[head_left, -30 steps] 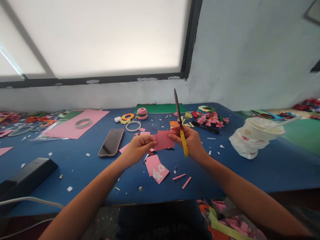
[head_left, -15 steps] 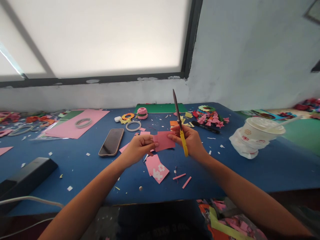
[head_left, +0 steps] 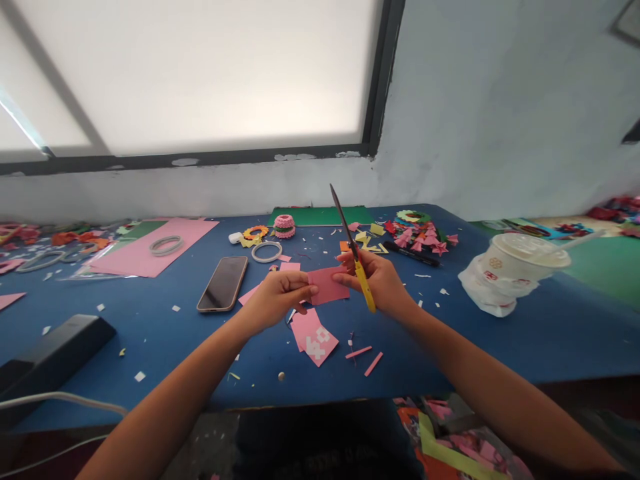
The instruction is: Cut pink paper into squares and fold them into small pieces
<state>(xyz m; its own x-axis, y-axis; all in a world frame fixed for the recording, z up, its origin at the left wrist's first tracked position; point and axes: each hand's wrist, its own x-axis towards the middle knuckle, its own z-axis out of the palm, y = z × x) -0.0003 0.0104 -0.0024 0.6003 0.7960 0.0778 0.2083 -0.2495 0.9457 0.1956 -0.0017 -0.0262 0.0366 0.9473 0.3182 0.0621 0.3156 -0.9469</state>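
Observation:
A small pink paper piece (head_left: 327,287) is held up above the blue table between both hands. My left hand (head_left: 280,293) pinches its left edge with thumb and fingers. With its thumb on the right part of the paper, my right hand (head_left: 375,277) also keeps hold of scissors (head_left: 363,283). Their yellow handle lies along the palm and the dark blades point up and to the left, clear of the paper. Just below the hands rest pink paper squares (head_left: 315,339), one with a white pattern, and two narrow pink strips (head_left: 373,364).
A phone (head_left: 223,285) lies left of my hands, a tape roll (head_left: 267,252) behind them. Further left are pink sheets (head_left: 135,253) and a black device (head_left: 57,350). At right stand a lidded cup (head_left: 520,263) and folded paper pieces (head_left: 420,237). Scraps dot the blue table (head_left: 400,380).
The scissors have tilted further to the left in my right hand. The two edges of the pink paper now line up more closely. My left hand has barely moved.

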